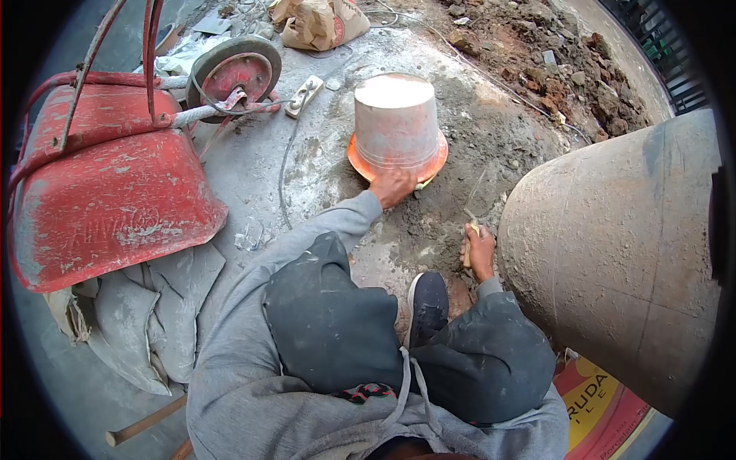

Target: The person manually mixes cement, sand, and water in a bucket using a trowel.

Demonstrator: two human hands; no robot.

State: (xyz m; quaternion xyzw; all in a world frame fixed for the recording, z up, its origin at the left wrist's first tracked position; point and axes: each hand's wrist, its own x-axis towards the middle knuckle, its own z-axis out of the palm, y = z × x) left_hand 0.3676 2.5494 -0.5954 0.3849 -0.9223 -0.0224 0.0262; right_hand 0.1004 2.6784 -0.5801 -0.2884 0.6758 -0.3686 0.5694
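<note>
Left hand [392, 188] curled on the rim of the upturned bucket [395, 126] | Right hand [481, 251] wrapped around the trowel [474, 228] | bucket sits rim-down ahead, over damp grey mix [437, 222] | Risk, I'd say: hauling from 1 side could tip it toward the cable [281, 176]

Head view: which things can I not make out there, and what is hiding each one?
All in the head view:
Inside of the bucket: hidden by its own wall.
Part of the hand tool: covered by the right hand.
Right end of the drum: cut off by the dark border.
Full face of the yellow-and-red bag: covered by the drum and the sweatshirt.
</note>
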